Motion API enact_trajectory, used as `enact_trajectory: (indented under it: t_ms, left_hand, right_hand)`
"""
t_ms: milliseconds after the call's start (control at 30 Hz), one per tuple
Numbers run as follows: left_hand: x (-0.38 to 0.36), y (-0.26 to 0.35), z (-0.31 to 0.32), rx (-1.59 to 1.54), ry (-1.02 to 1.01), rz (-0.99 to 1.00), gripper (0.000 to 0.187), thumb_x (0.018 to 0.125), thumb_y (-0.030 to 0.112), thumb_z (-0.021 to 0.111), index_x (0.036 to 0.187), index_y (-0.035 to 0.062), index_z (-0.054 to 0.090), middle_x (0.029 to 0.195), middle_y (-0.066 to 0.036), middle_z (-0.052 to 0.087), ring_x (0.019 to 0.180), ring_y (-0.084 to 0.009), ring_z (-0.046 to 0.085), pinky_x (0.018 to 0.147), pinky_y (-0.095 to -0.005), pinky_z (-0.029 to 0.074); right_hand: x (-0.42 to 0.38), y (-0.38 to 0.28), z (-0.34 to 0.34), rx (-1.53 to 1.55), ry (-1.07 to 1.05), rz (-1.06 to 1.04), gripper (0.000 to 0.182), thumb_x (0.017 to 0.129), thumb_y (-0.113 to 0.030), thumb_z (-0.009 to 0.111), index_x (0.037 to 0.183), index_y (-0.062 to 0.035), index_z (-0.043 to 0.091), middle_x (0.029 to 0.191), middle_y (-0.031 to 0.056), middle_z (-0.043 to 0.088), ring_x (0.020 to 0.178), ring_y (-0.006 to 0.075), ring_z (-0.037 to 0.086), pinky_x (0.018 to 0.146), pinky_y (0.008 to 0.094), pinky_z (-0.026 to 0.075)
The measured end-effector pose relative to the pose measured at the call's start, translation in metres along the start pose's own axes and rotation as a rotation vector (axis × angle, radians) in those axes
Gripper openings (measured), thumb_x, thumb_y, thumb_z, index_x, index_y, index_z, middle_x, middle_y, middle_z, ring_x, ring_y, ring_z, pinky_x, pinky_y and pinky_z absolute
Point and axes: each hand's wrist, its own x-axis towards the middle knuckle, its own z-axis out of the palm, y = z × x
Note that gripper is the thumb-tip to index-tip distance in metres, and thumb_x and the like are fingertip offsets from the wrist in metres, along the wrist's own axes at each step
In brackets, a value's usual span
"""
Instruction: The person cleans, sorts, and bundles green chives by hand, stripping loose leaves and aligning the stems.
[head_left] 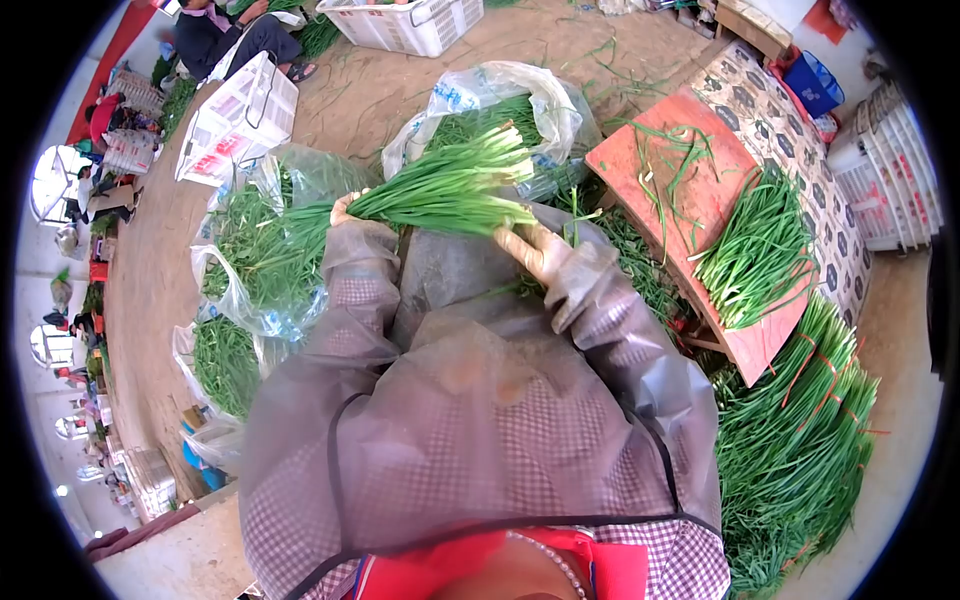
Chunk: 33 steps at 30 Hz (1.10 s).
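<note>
Presently, from the head camera, your left hand is closed around the green end of a bundle of chives held level above your lap, while your right hand, fingers partly spread, steadies its underside near the pale root ends. Beside you lie plastic bags of chives at left, a red board bearing a cut heap, and tied bundles on the floor at right.

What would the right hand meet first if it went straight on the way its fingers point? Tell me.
The right hand points up-left into the chive bundle it already touches. Past that, likely the plastic bag, though depth is unclear.
</note>
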Motion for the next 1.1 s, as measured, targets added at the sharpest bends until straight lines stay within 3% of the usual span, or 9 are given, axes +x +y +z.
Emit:
enact_trajectory:
  t_ms: [33, 67, 167, 200, 233, 333, 500, 700, 1100]
  left_hand:
    - [-0.004, -0.001, 0.004, -0.018, 0.008, -0.049, 0.008, 0.075, 0.009, 0.048, 0.069, 0.0066, 0.051, 0.071, -0.006, 0.056, 0.067, -0.023, 0.055, 0.068, -0.039, 0.051]
    - [-0.001, -0.002, 0.003, -0.019, 0.003, -0.049, 0.008, 0.075, 0.009, 0.048, 0.069, 0.0066, 0.051, 0.071, -0.006, 0.056, 0.067, -0.023, 0.055, 0.068, -0.039, 0.051]
    - [0.0, -0.001, -0.001, -0.004, -0.035, 0.012, 0.007, 0.075, 0.009, 0.048, 0.069, 0.0066, 0.051, 0.071, -0.006, 0.056, 0.067, -0.0232, 0.055, 0.068, -0.0387, 0.051]
    - [-0.012, -0.003, 0.008, 0.029, 0.001, 0.012, 0.007, 0.075, 0.009, 0.048, 0.069, 0.0063, 0.051, 0.071, -0.006, 0.055, 0.067, -0.0231, 0.055, 0.069, -0.0386, 0.051]
    - [-0.02, -0.004, 0.013, 0.063, 0.036, 0.012, 0.007, 0.074, 0.009, 0.048, 0.069, 0.0061, 0.05, 0.07, -0.006, 0.055, 0.067, -0.023, 0.055, 0.069, -0.0386, 0.051]
    - [-0.002, -0.001, 0.0, 0.005, -0.049, 0.005, 0.007, 0.074, 0.009, 0.049, 0.068, 0.0059, 0.049, 0.069, -0.006, 0.053, 0.067, -0.0229, 0.053, 0.07, -0.039, 0.05]
    - [0.005, -0.002, -0.002, 0.047, -0.117, -0.021, 0.009, 0.073, 0.009, 0.047, 0.065, 0.0064, 0.048, 0.068, -0.007, 0.053, 0.064, -0.0232, 0.052, 0.072, -0.0397, 0.05]
    - [-0.004, -0.012, -0.005, 0.029, -0.11, -0.034, 0.015, 0.076, 0.013, 0.042, 0.064, 0.0065, 0.048, 0.069, -0.009, 0.054, 0.064, -0.0234, 0.052, 0.067, -0.0364, 0.048]
    - [-0.007, -0.029, -0.006, 0.039, -0.205, -0.098, 0.011, 0.079, 0.011, 0.048, 0.068, 0.0084, 0.047, 0.069, -0.005, 0.052, 0.065, -0.0222, 0.051, 0.077, -0.0406, 0.048]
  right_hand:
    - [0.008, 0.013, 0.009, 0.403, 0.066, 0.019, 0.049, 0.092, -0.035, 0.055, 0.13, -0.0058, 0.048, 0.12, 0.0092, 0.06, 0.108, 0.0229, 0.057, 0.089, 0.0334, 0.045]
    - [0.014, 0.023, 0.014, 0.722, -0.032, 0.445, 0.052, 0.088, -0.032, 0.062, 0.131, -0.0066, 0.047, 0.116, 0.0065, 0.06, 0.099, 0.022, 0.058, 0.086, 0.0321, 0.044]
    - [0.022, 0.023, 0.018, 1.194, -0.127, 0.431, 0.046, 0.086, -0.029, 0.065, 0.122, -0.0036, 0.052, 0.11, 0.0066, 0.062, 0.095, 0.0182, 0.057, 0.081, 0.0314, 0.045]
    - [0.024, 0.012, 0.023, 1.214, 0.004, 0.397, 0.036, 0.084, -0.023, 0.066, 0.115, -0.0055, 0.056, 0.1, 0.0063, 0.064, 0.083, 0.0152, 0.058, 0.072, 0.0312, 0.045]
    - [0.022, 0.01, 0.022, 1.215, 0.005, 0.398, 0.036, 0.084, -0.023, 0.066, 0.115, -0.0055, 0.056, 0.1, 0.0063, 0.064, 0.083, 0.0152, 0.058, 0.072, 0.0312, 0.045]
    - [0.017, 0.009, 0.018, 1.154, -0.091, 0.453, 0.023, 0.086, -0.021, 0.062, 0.1, -0.0024, 0.063, 0.062, -0.0007, 0.051, 0.055, 0.0113, 0.046, 0.055, 0.0273, 0.039]
    - [0.0, 0.008, 0.006, 1.084, -0.11, 0.537, 0.017, 0.087, -0.019, 0.058, 0.089, -0.0026, 0.064, 0.07, 0.0012, 0.056, 0.055, 0.0084, 0.042, 0.049, 0.0236, 0.032]
    - [-0.022, -0.014, -0.016, 0.81, -0.248, 0.45, 0.023, 0.089, -0.026, 0.058, 0.084, -0.0043, 0.065, 0.069, -0.0013, 0.055, 0.066, 0.0074, 0.046, 0.061, 0.0222, 0.034]
    - [-0.055, -0.022, -0.049, 0.594, -0.23, 0.443, 0.024, 0.09, -0.027, 0.059, 0.082, -0.0045, 0.063, 0.065, -0.0047, 0.051, 0.055, 0.0043, 0.039, 0.05, 0.0211, 0.03]
